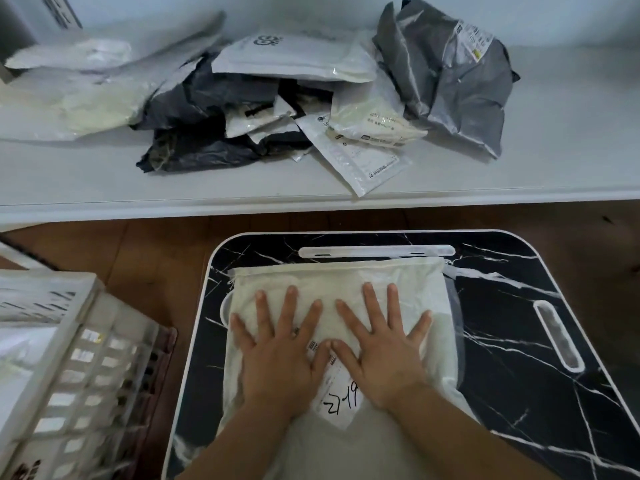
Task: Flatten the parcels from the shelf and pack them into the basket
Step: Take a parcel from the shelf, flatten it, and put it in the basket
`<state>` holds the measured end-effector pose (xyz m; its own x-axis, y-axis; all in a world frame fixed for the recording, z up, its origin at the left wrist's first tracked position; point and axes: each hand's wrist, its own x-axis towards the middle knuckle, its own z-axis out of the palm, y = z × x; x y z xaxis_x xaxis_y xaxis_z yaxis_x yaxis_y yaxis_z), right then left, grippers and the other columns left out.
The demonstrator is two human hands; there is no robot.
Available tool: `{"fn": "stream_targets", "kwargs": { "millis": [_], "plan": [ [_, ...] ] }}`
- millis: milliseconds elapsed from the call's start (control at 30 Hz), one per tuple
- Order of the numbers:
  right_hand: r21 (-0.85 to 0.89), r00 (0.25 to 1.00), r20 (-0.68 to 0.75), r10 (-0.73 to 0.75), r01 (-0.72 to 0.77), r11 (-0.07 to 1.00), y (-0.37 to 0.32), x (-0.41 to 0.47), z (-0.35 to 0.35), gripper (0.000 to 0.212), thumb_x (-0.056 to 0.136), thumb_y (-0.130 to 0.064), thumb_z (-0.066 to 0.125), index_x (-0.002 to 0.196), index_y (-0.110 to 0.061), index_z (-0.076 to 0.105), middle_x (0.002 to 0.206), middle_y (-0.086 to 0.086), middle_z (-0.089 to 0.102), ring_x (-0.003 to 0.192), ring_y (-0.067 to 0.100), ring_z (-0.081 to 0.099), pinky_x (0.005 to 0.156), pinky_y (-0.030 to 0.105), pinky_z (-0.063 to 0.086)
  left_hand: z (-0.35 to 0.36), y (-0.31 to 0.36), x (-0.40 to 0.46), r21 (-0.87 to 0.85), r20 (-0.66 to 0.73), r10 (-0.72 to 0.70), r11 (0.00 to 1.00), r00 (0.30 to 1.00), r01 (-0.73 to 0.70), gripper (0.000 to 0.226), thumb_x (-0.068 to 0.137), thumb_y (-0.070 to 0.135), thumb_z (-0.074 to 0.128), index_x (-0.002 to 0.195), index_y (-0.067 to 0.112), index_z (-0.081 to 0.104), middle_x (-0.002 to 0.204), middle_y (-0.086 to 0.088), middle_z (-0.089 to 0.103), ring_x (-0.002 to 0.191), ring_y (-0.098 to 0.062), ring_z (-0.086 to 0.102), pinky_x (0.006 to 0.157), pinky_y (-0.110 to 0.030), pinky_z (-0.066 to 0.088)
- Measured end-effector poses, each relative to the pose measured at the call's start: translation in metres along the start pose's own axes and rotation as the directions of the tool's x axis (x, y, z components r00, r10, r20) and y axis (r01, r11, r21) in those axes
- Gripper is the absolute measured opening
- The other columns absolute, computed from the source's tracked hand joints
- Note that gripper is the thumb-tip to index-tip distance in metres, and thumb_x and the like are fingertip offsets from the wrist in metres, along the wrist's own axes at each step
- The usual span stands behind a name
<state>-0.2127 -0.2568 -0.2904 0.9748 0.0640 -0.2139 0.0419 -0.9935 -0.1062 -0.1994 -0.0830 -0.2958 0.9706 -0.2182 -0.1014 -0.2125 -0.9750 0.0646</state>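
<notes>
1. One white slatted basket (74, 348) is sitting to the left of the hands, beside the tray; pale wrapping is showing inside it, but a count cannot be told.
2. One left hand (280, 351) is lying flat with fingers spread wide, pressing down on the one white parcel (337, 282).
3. One right hand (381, 348) is lying the same way just beside it, thumbs almost touching, neither hand curling round anything.
4. The parcel is resting under both palms on one black marbled tray (512, 341), its one paper label (337, 400) peeking out between the wrists.
5. Beyond the fingertips, one white shelf (519, 174) is carrying a heap of parcels (277, 98): white, black and grey bags overlapping, too tangled to count exactly.
6. One crumpled grey parcel (450, 77) is standing out far right of the heap.
</notes>
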Motion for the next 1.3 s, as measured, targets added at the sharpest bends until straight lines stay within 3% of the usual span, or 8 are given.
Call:
{"fn": "stream_targets", "kwargs": {
  "millis": [233, 433, 667, 800, 967, 1067, 1200, 1300],
  "plan": [
    [0.011, 0.997, 0.079, 0.007, -0.008, 1.0, 0.0, 0.003, -0.008, 0.065, 0.083, -0.079, -0.003, 0.14, -0.055, -0.02, 0.15, -0.009, -0.041, 0.135, 0.026, -0.043, 0.1, 0.075, -0.016, -0.004, 0.003, -0.001, -0.025, 0.098, -0.025, 0.999, 0.995, 0.027, 0.062, 0.092, 0.066, 0.011, 0.146, 0.041, 0.029, 0.157, -0.003, 0.025, 0.143, -0.044, 0.016, 0.101, -0.075, 0.017],
    [-0.04, 0.988, 0.155, -0.005, 0.011, 0.999, 0.018, -0.022, -0.03, 0.074, 0.082, -0.079, 0.005, 0.141, -0.046, -0.026, 0.15, -0.003, -0.042, 0.131, 0.026, -0.047, 0.1, 0.072, -0.022, -0.022, -0.008, -0.004, -0.035, 0.17, -0.004, 0.999, 0.985, 0.01, 0.068, 0.08, 0.073, -0.01, 0.141, 0.047, -0.025, 0.153, 0.008, -0.034, 0.139, -0.031, -0.034, 0.111, -0.062, -0.016],
    [0.506, 0.749, 0.126, 0.651, -0.613, 0.607, 0.042, -0.055, -0.058, 0.071, 0.082, -0.044, 0.065, 0.137, -0.021, 0.026, 0.126, 0.017, 0.044, 0.109, 0.036, 0.052, 0.088, 0.041, 0.045, -0.058, -0.019, -0.027, -0.562, 0.128, -0.593, 0.617, 0.795, 0.551, 0.057, 0.089, 0.021, 0.058, 0.14, 0.018, 0.033, 0.13, -0.016, 0.046, 0.111, -0.034, 0.051, 0.087, -0.043, 0.043],
    [0.597, 0.875, -0.065, 0.48, -0.351, 0.721, 0.04, -0.042, -0.072, 0.032, 0.082, 0.001, 0.055, 0.111, -0.012, 0.059, 0.115, 0.016, 0.056, 0.099, 0.031, 0.056, 0.084, 0.03, 0.039, -0.066, -0.028, -0.034, -0.699, 0.103, -0.663, 0.482, 0.741, 0.529, 0.017, 0.086, -0.002, 0.05, 0.091, 0.012, 0.058, 0.108, -0.019, 0.062, 0.089, -0.03, 0.055, 0.073, -0.032, 0.04],
    [0.19, 0.942, -0.257, 0.218, -0.172, 0.967, 0.012, -0.029, -0.094, 0.04, 0.094, -0.039, 0.048, 0.131, -0.026, 0.048, 0.154, 0.008, 0.025, 0.142, 0.026, 0.018, 0.111, 0.049, 0.017, -0.065, -0.043, -0.049, -0.639, 0.293, -0.773, 0.28, 0.563, 0.717, 0.03, 0.088, 0.007, 0.054, 0.116, -0.002, 0.056, 0.123, -0.026, 0.053, 0.11, -0.042, 0.054, 0.093, -0.043, 0.048],
    [0.059, 0.991, -0.045, 0.124, -0.121, 0.991, -0.017, -0.041, -0.076, 0.057, 0.096, -0.06, 0.027, 0.148, -0.038, 0.021, 0.162, 0.004, -0.007, 0.147, 0.029, -0.015, 0.111, 0.065, -0.001, -0.066, -0.023, -0.065, -0.325, 0.388, -0.771, 0.398, 0.505, 0.858, 0.041, 0.088, 0.021, 0.053, 0.125, 0.003, 0.052, 0.137, -0.021, 0.037, 0.126, -0.037, 0.036, 0.107, -0.042, 0.03],
    [0.038, 0.994, 0.027, 0.106, -0.107, 0.994, -0.045, -0.062, -0.03, 0.076, 0.079, -0.074, -0.007, 0.148, -0.044, -0.011, 0.153, 0.003, -0.036, 0.136, 0.031, -0.04, 0.099, 0.075, -0.016, -0.065, 0.002, -0.07, -0.165, 0.028, -0.442, 0.882, 0.896, 0.441, 0.047, 0.094, 0.036, 0.038, 0.139, 0.022, 0.037, 0.158, -0.014, 0.005, 0.145, -0.035, 0.0, 0.119, -0.048, 0.004],
    [0.034, 0.993, -0.031, 0.11, -0.109, 0.993, -0.047, -0.084, -0.006, 0.07, 0.086, -0.074, 0.002, 0.149, -0.047, 0.01, 0.159, 0.006, -0.019, 0.145, 0.035, -0.02, 0.096, 0.081, -0.005, -0.045, 0.009, -0.062, -0.062, 0.084, -0.044, 0.997, 0.995, 0.049, 0.065, 0.088, 0.054, 0.0, 0.151, 0.039, 0.005, 0.159, -0.001, -0.019, 0.145, -0.029, -0.022, 0.118, -0.049, -0.009]
  ]
}}
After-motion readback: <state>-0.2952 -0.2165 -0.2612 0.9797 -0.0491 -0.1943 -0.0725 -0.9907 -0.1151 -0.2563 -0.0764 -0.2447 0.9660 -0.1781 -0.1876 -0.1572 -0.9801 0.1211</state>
